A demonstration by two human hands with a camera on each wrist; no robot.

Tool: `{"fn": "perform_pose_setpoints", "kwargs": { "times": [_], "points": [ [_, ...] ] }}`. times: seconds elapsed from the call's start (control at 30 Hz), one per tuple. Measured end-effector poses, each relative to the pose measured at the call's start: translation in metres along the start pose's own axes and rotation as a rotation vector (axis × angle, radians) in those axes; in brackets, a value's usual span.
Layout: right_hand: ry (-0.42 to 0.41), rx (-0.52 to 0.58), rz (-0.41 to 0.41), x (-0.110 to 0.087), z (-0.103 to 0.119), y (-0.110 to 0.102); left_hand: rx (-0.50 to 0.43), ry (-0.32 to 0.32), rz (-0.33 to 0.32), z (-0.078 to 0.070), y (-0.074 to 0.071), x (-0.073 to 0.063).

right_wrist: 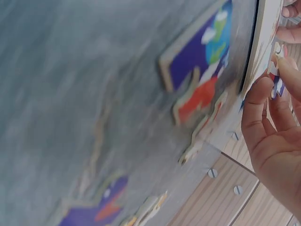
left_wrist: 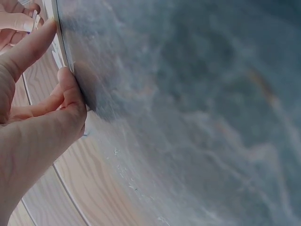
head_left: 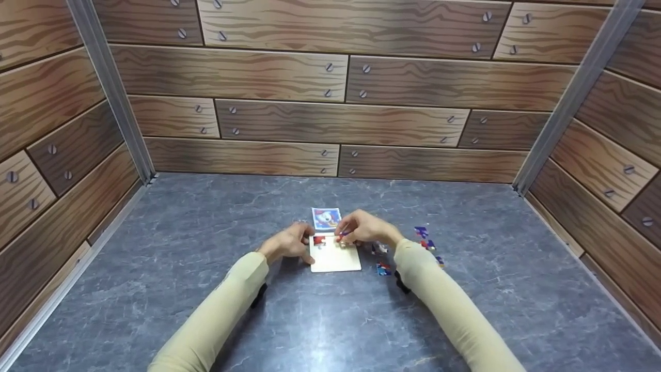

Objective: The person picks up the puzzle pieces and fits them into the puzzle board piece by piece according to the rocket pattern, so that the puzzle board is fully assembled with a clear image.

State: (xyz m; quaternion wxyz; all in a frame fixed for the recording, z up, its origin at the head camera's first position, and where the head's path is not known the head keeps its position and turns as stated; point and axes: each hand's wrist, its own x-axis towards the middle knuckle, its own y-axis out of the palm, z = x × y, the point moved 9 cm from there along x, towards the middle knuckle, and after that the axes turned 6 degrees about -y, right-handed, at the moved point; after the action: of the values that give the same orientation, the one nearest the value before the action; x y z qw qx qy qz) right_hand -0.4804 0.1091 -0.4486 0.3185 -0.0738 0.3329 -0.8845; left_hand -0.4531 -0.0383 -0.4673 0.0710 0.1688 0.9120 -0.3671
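From my remote seat I see the pale board (head_left: pixel 334 258) lying flat on the desk (head_left: pixel 206 320). The left hand (head_left: pixel 289 243) has its fingers spread wide along the board's left edge, touching it. The right hand (head_left: pixel 364 227) has its fingers narrow, pinching a small puzzle piece (right_wrist: pixel 277 85) at the board's far side.

My worry is a slip: with so little of the piece to grip, it could twist or drop crooked. Pressing hard on a mismatched outline could slide the board, or nudge the red piece (head_left: pixel 319 240) at its far left corner out of line.

The picture card (head_left: pixel 326 219) lies just beyond the board, near enough to the right hand to be brushed. Right of the board I find a blue-and-red piece (head_left: pixel 383 268) nearby and, farther out, scattered loose pieces (head_left: pixel 421 232). The right sleeve (head_left: pixel 439 284) blocks my view of some of them, and the right hand hides the board's far right corner, so I cannot tell what is fitted there.
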Motion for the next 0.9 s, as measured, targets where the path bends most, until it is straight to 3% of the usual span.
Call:
{"fn": "perform_pose_setpoints", "kwargs": {
  "times": [0.4,0.73,0.9],
  "points": [
    [-0.002,-0.003,-0.022,0.007,0.003,0.008,0.023,0.023,-0.009,-0.002,0.0,-0.001],
    [-0.023,0.027,-0.029,0.015,0.006,0.015,0.017,0.083,-0.011,-0.006,-0.001,-0.002],
    [-0.027,0.008,-0.05,0.016,0.01,0.016,0.019,0.069,-0.012,-0.005,0.0,-0.001]
  ]
}}
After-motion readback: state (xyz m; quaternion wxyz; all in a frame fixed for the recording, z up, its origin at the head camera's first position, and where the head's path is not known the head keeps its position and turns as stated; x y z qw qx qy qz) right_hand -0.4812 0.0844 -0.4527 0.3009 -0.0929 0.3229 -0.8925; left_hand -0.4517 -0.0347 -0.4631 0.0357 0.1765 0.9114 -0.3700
